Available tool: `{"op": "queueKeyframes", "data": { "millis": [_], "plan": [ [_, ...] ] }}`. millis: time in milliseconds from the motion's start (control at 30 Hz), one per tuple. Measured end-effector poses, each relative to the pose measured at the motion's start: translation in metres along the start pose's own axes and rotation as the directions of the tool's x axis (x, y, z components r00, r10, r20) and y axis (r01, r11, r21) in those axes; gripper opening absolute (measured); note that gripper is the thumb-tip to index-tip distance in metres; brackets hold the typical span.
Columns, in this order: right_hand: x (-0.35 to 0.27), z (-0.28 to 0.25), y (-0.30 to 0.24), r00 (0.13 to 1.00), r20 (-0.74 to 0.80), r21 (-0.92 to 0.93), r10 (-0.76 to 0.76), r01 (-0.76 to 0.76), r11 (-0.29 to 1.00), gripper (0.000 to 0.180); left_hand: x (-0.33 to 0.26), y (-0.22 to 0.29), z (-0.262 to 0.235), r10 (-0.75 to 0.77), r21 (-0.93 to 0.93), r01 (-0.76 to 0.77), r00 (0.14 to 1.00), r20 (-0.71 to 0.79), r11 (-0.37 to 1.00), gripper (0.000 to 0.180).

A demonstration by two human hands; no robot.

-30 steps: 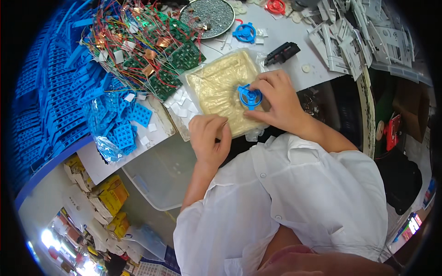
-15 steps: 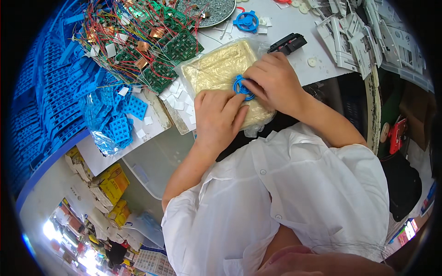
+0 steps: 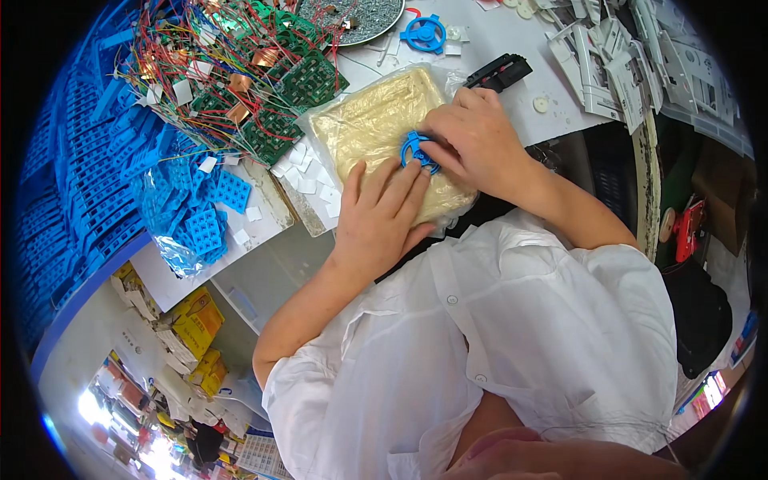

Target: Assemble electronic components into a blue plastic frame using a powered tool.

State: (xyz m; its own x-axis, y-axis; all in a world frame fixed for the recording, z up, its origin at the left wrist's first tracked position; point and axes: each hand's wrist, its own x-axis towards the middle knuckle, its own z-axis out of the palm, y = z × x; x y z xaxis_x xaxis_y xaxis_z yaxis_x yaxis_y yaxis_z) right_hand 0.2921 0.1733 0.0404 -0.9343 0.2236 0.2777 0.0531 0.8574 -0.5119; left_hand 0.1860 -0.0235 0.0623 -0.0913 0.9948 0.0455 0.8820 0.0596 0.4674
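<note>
A small blue plastic ring with inner spokes (image 3: 411, 146) rests on a plastic-wrapped yellowish pad (image 3: 356, 124). My right hand (image 3: 478, 142) grips the ring's right side, its thumb and fingers closed at the rim. Across the pad's lower left lies my left hand (image 3: 374, 214), its fingers stretched out and slightly apart. The left fingertips touch the lower edge of the ring. Part of the ring is hidden under my fingers.
Green circuit boards (image 3: 312, 78) with tangled wires lie at the far left, beside a heap of blue plastic parts (image 3: 104, 160). Beyond the pad are another blue ring (image 3: 423, 34), a black part (image 3: 500, 74) and a metal plate (image 3: 372, 28). White plastic parts (image 3: 588, 80) fill the right.
My left fingers have straightened out from a pinch at the ring and now lie flatter on the pad. The left elbow has swung outward. My right hand stays at the ring.
</note>
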Motion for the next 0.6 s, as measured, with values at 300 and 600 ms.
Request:
{"op": "queueKeyframes", "data": {
  "millis": [300, 600],
  "plan": [
    [0.002, -0.014, 0.042, 1.000, -0.006, 0.164, -0.011, 0.011, 0.986, 0.023, 0.032, -0.005, 0.021, 0.027, 0.053, -0.023, 0.996, -0.087, 0.998, 0.064],
    [-0.070, -0.159, 0.123, 0.839, -0.394, 0.044, 0.376, -0.391, 0.919, 0.021, 0.038, 0.005, 0.020, -0.019, 0.027, 0.020, 0.998, -0.058, 0.999, 0.069]
  ]
}}
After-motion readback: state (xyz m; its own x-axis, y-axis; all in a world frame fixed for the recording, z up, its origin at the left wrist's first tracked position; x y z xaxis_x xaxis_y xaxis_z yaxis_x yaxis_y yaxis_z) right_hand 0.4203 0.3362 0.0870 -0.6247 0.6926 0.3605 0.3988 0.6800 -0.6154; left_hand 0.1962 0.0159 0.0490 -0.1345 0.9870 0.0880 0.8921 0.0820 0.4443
